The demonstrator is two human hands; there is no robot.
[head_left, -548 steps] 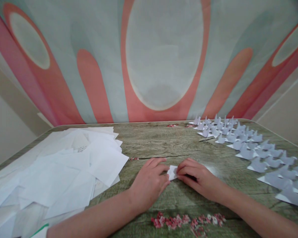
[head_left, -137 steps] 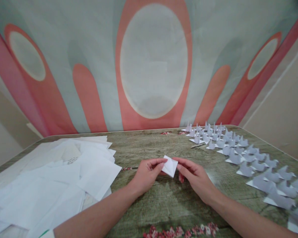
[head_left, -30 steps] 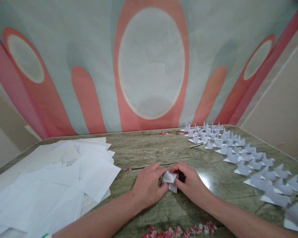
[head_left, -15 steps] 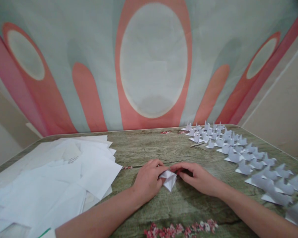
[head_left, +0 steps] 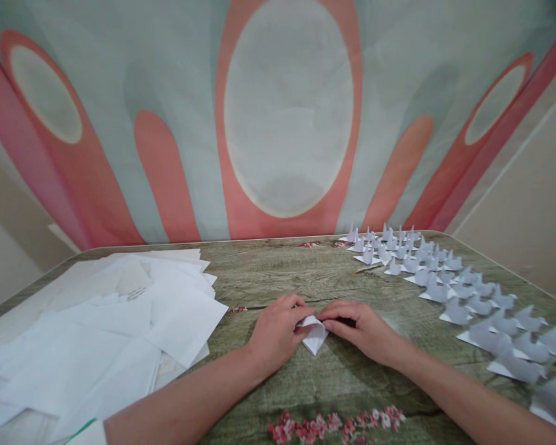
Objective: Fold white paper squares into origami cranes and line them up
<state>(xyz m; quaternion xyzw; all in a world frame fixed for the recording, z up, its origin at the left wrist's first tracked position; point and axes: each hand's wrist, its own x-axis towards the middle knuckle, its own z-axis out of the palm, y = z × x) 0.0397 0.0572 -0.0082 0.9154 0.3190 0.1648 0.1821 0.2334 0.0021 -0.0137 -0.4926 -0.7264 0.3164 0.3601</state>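
Note:
A small piece of folded white paper (head_left: 315, 340) lies at the middle front of the table, its point toward me. My left hand (head_left: 279, 327) is closed on its left and upper edge, thumb and fingers pinching the paper. From the other side, my right hand (head_left: 359, 326) pinches the right corner between thumb and forefinger. The far edge of the paper curves up a little between the two hands. Parts of the paper are hidden under my left fingers.
Loose white paper sheets (head_left: 88, 334) spread in an overlapping pile on the left. Several folded paper birds (head_left: 479, 306) stand in rows along the right side. The wood-patterned table (head_left: 259, 272) has printed flowers and meets a patterned backdrop (head_left: 287, 111) behind.
My right thumb and forefinger have come together on the paper's right corner. The paper's inner flaps, visible before, now look folded over into one smoother face.

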